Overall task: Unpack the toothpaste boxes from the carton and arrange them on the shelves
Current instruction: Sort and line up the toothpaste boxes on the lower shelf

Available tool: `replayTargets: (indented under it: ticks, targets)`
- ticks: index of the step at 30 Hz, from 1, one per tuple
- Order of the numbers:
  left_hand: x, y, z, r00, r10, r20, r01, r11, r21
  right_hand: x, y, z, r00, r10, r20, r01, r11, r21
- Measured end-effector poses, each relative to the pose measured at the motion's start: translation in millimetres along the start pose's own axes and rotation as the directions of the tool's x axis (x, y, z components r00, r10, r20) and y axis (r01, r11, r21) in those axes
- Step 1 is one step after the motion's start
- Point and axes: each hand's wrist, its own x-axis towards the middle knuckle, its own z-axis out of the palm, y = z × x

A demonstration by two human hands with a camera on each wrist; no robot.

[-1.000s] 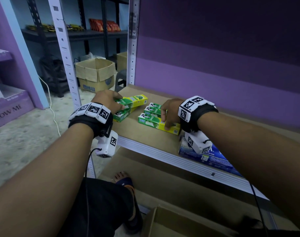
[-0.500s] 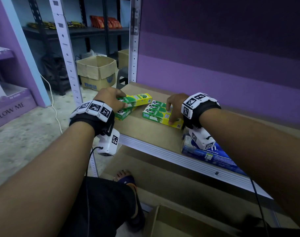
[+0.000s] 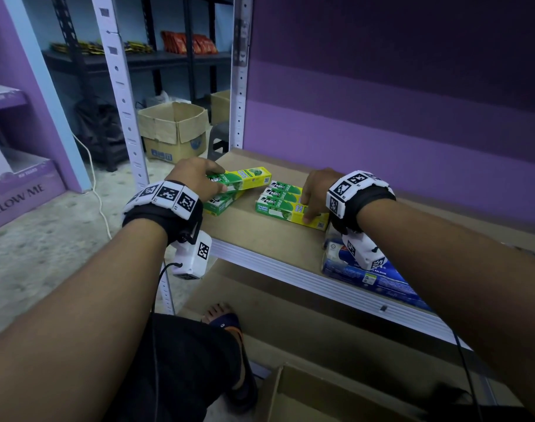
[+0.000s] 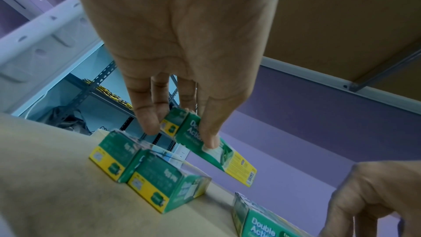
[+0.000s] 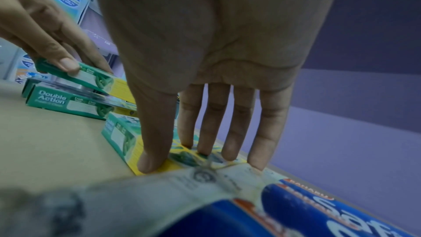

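**Five green boxes out, one held above the shelf**

Five toothpaste boxes are counted in the head view. One box [image 3: 245,181] is pinched near its end between the thumb and fingers of the left hand [image 3: 196,178] and is held clear of the shelf [image 3: 260,236], tilted, above a pair [image 3: 223,202] lying at the shelf's left front corner. This grip is judged to serve for lowering the box beside or onto that pair. In the left wrist view the lifted box [image 4: 212,147] is seen above the pair [image 4: 145,170], not touching them.

Toward the middle of the shelf, two more boxes [image 3: 286,202] lie side by side. The right hand [image 3: 313,193] is laid flat on them with straight fingers [image 5: 232,132], grasping nothing; the thumb rests on the yellow end of the front box. They are apparently being steadied or squared into a row.

"DARLIE" and "Double Action" are read on the green boxes, and a QR code is printed on the yellow end. A blue pack [image 3: 379,275] lies at the shelf's front edge, right of the green row; "BAHARU" can be made out on it in the right wrist view [image 5: 318,214], the rest being blurred.

Below the shelf an open carton [image 3: 336,397] is partly seen; its contents cannot be told.
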Motion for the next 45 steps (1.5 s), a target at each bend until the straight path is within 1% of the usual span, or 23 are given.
replayTargets:
  ticks: [3,8,11,13,16,21,26,34,37,41,45]
  targets:
    - [-0.5,-1.2,-0.3,1.0,0.019,0.017,-0.018,1.0,-0.019,-4.0,1.0,-2.6,1.0,-0.029,0.008,0.028,1.0,0.006]
    - [-0.4,0.8,-0.1,0.992,0.1,0.075,-0.099,0.995,-0.023,-13.1,10.5,-6.8,0.992,-0.082,-0.094,0.093,0.988,0.121]
    - [-1.7,2.5,0.8,0.98,0.172,0.096,-0.169,0.985,-0.032,-19.3,14.2,-7.9,0.983,-0.116,-0.141,0.139,0.976,0.166]
    - [-4.0,4.7,2.0,0.969,0.225,0.104,-0.223,0.974,-0.036,-26.1,15.2,-10.0,0.978,-0.131,-0.16,0.158,0.973,0.169]
    - [-8.1,10.3,3.6,0.938,0.313,0.149,-0.31,0.95,-0.043,-36.3,14.9,-12.5,0.974,-0.155,-0.167,0.183,0.969,0.165]
    - [-13.3,20.2,7.8,0.891,0.409,0.196,-0.395,0.913,-0.106,-50.2,15.1,-12.2,0.97,-0.194,-0.145,0.214,0.967,0.136]
    - [-15.2,27.8,16.0,0.88,0.378,0.287,-0.374,0.925,-0.071,-54.7,15.2,-0.5,0.976,-0.191,-0.105,0.2,0.976,0.082]
    - [-11.3,36.6,36.3,0.869,0.306,0.389,-0.322,0.946,-0.026,-54.2,14.0,14.7,0.992,-0.119,-0.037,0.121,0.989,0.08]
    - [-8.0,42.2,40.2,0.87,0.294,0.396,-0.323,0.946,0.005,-52.9,10.2,13.0,0.993,-0.117,-0.014,0.118,0.992,0.054]
    - [-5.0,46.3,44.3,0.885,0.292,0.364,-0.32,0.947,0.02,-50.5,10.1,9.7,0.991,-0.124,-0.042,0.127,0.988,0.084]
    - [-5.8,48.2,46.3,0.894,0.297,0.334,-0.317,0.948,0.005,-47.8,10.2,8.8,0.991,-0.124,-0.051,0.127,0.99,0.064]
